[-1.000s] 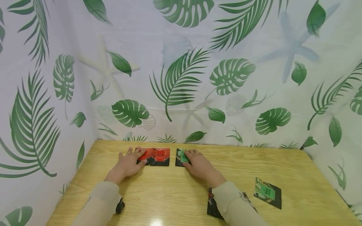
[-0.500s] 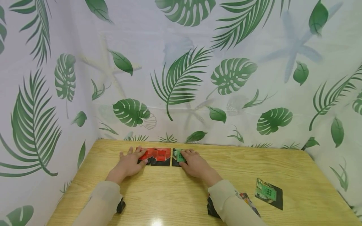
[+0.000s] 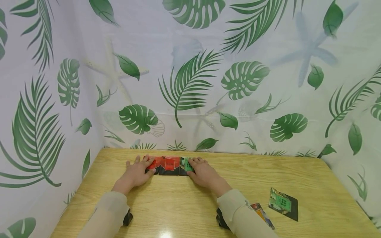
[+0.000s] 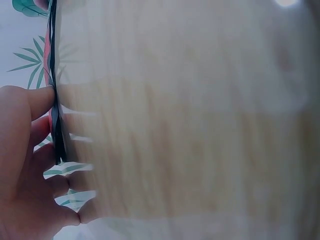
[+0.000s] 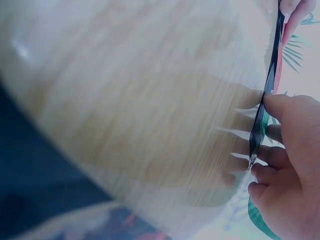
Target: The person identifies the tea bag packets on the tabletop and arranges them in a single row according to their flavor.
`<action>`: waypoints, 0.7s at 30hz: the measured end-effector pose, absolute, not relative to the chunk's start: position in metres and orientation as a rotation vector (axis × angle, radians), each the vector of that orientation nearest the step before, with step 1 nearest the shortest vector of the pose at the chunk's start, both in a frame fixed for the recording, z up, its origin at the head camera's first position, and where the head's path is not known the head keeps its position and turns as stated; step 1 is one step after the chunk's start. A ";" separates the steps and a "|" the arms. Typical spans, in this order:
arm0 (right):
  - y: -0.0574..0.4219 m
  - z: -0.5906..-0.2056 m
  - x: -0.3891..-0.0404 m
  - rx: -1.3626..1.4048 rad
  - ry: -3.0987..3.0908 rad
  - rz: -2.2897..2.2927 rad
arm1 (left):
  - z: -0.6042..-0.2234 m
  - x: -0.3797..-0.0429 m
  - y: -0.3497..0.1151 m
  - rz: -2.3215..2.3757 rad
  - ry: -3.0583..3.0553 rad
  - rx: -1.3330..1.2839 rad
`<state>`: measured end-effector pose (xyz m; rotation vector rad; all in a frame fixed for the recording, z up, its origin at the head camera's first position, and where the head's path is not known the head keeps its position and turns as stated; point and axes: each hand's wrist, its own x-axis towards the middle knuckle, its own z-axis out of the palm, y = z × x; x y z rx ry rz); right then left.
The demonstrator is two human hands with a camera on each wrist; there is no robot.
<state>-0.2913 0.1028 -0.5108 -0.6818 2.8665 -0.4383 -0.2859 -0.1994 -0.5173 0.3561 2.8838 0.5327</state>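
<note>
Two red-and-black flat packets lie side by side near the table's back edge. My left hand (image 3: 135, 175) rests with spread fingers on the left red packet (image 3: 156, 161), its thumb at the near edge. The other red packet (image 3: 169, 166) lies between my hands. Right beside it is a green-and-black packet (image 3: 183, 164), its right part hidden under my right hand (image 3: 206, 173). The fingers of that hand lie on top, its thumb at the near edge. In the wrist views the packets (image 4: 57, 135) appear edge-on, flat on the table, with fingers touching them.
Another green-and-black packet (image 3: 282, 204) lies tilted on the right of the wooden table (image 3: 172, 201). A dark packet with colourful print (image 3: 262, 215) is partly hidden beneath my right sleeve (image 3: 241, 211). A leaf-patterned cloth (image 3: 193, 82) stands behind the table.
My right hand has slid the green packet leftward, closing the gap to the middle red packet. The left hand stays in place. More of the colourful packet shows beside the right sleeve.
</note>
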 end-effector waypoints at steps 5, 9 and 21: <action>0.102 -0.510 -0.291 -0.677 2.863 -0.428 | -0.516 -0.285 -0.198 0.546 2.878 0.354; 0.102 -0.508 -0.290 -0.682 2.861 -0.426 | -0.515 -0.285 -0.198 0.551 2.879 0.354; 0.105 -0.498 -0.287 -0.678 2.908 -0.486 | -0.515 -0.287 -0.199 0.539 2.886 0.374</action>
